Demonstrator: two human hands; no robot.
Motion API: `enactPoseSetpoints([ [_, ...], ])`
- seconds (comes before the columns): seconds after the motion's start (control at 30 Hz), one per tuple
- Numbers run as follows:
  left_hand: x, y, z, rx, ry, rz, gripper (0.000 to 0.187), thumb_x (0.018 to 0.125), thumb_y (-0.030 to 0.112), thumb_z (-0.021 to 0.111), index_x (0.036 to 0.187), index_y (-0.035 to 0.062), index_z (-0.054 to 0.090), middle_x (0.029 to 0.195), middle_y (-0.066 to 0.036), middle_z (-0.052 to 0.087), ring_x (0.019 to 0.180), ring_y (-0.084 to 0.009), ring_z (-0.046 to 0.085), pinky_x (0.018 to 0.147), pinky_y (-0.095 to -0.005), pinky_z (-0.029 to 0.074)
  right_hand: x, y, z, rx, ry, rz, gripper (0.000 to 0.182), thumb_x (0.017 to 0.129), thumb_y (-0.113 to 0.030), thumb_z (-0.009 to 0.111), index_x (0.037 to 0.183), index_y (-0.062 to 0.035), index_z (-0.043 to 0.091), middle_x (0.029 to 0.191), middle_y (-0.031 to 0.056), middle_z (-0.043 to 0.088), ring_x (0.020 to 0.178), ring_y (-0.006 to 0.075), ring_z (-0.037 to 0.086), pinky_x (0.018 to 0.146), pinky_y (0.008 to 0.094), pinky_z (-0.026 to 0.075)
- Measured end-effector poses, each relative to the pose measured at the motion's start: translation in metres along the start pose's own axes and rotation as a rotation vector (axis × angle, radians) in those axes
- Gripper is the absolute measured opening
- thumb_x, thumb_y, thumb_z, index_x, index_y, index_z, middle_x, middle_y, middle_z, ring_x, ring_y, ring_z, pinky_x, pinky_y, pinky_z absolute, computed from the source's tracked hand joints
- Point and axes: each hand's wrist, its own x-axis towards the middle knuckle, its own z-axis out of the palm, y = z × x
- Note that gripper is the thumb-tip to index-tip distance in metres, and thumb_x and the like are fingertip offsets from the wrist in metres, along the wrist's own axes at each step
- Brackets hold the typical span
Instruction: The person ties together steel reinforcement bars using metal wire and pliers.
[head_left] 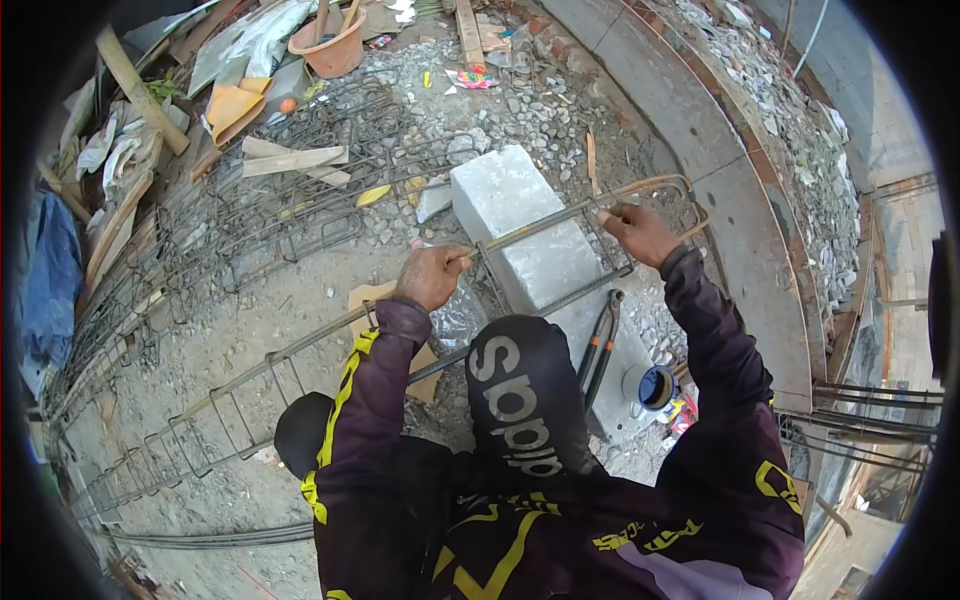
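A long rebar cage of thin rods and rectangular stirrups slants from lower left to upper right, resting across a pale concrete block. My left hand is closed, its fingers pinched on the cage's upper rod just left of the block. On the block's right side my right hand pinches the same rod between thumb and fingertips. Whether a tie wire is also in the fingers is too small to tell. Below the cage, between my knee and right arm, end-cutting pincers with orange bands lie on another grey block.
A cup of dark liquid stands beside the pincers. More rebar cages lie at left, with wood offcuts on them. An orange bucket sits at the back. A curved concrete edge runs along the right; gravel covers the ground.
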Motion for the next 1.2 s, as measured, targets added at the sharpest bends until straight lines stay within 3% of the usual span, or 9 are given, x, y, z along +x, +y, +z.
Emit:
enactPoseSetpoints([
  [0.2,-0.003,0.002,0.006,0.04,0.056,0.039,0.028,0.089,0.024,0.062,0.11,0.0093,0.07,0.09,-0.022,0.068,0.084,-0.0375,0.066,0.077,-0.0431,0.052,-0.023,-0.068,0.028,0.243,-0.647,-0.122,0.036,0.092,-0.025,0.049,0.104,0.004,0.066,0.069,0.0098,0.06,0.068,0.0199,0.061,0.063,0.036,0.047],
  [0.3,-0.005,0.016,-0.002,0.062,0.003,-0.064,0.028,0.088,0.024,0.062,0.109,0.0087,0.071,0.09,-0.022,0.069,0.085,-0.0368,0.067,0.079,-0.042,0.052,-0.019,-0.097,0.047,-0.012,-0.636,-0.211,0.028,0.085,-0.019,0.058,0.1,0.0029,0.067,0.071,0.0143,0.063,0.071,0.0279,0.065,0.064,0.0382,0.049],
  [0.4,-0.001,0.008,0.0,-0.008,0.02,-0.071,0.028,0.085,0.022,0.065,0.107,0.0056,0.071,0.083,-0.021,0.069,0.076,-0.0303,0.067,0.073,-0.0378,0.052,0.003,-0.104,0.077,-0.715,-0.735,-0.812,0.018,0.074,-0.011,0.064,0.081,0.0022,0.073,0.081,0.0209,0.069,0.081,0.0354,0.068,0.074,0.0408,0.052],
  [0.43,0.001,0.0,0.004,-0.051,0.045,-0.049,0.028,0.084,0.021,0.066,0.106,0.0041,0.071,0.079,-0.021,0.069,0.071,-0.0273,0.068,0.07,-0.036,0.053,0.014,-0.113,0.089,-0.669,-0.888,-0.553,0.015,0.068,-0.014,0.073,0.076,-0.0013,0.074,0.08,0.0195,0.07,0.081,0.0322,0.069,0.073,0.0396,0.053],
  [0.53,0.007,-0.002,0.002,-0.099,-0.001,-0.097,0.03,0.081,0.02,0.067,0.106,0.005,0.072,0.079,-0.02,0.07,0.071,-0.0248,0.068,0.072,-0.0351,0.053,0.026,-0.155,0.092,-0.891,-1.079,-0.861,0.017,0.068,-0.014,0.076,0.075,0.0009,0.073,0.076,0.0178,0.07,0.08,0.0316,0.069,0.073,0.0397,0.053],
  [0.7,0.014,-0.003,-0.004,-0.259,-0.047,-0.187,0.034,0.081,0.02,0.061,0.107,0.0004,0.071,0.075,-0.016,0.07,0.071,-0.0196,0.069,0.071,-0.033,0.053,0.047,-0.173,0.098,-0.562,-1.054,0.102,0.024,0.086,-0.016,0.062,0.074,0.0041,0.071,0.072,0.0116,0.071,0.052,0.0174,0.061,0.045,0.0339,0.046],
  [0.8,0.021,-0.007,0.0,-0.247,-0.036,-0.226,0.032,0.082,0.019,0.06,0.106,-0.0004,0.071,0.074,-0.014,0.07,0.071,-0.0185,0.069,0.071,-0.0322,0.053,0.043,-0.191,0.1,-0.663,-1.063,0.082,0.024,0.087,-0.013,0.055,0.077,0.0027,0.07,0.072,0.0111,0.071,0.055,0.0164,0.064,0.046,0.0336,0.048],
  [1.1,0.031,-0.008,0.003,-0.024,-0.015,-0.261,0.033,0.08,0.027,0.058,0.083,-0.0031,0.073,0.082,-0.02,0.07,0.083,-0.031,0.07,0.08,-0.04,0.053,0.006,-0.194,0.12,-0.818,-0.3,-0.28,0.026,0.075,-0.017,0.061,0.088,0.0031,0.071,0.082,0.0238,0.069,0.086,0.0358,0.069,0.082,0.0404,0.055],
  [1.2,0.033,-0.003,0.001,-0.125,-0.042,-0.3,0.035,0.08,0.029,0.059,0.081,-0.0037,0.072,0.085,-0.019,0.071,0.084,-0.0287,0.07,0.079,-0.0396,0.053,0.028,-0.195,0.122,-0.726,-0.539,0.006,0.029,0.074,-0.019,0.065,0.092,0.0036,0.07,0.094,0.0275,0.067,0.091,0.0402,0.067,0.083,0.0447,0.054],
])
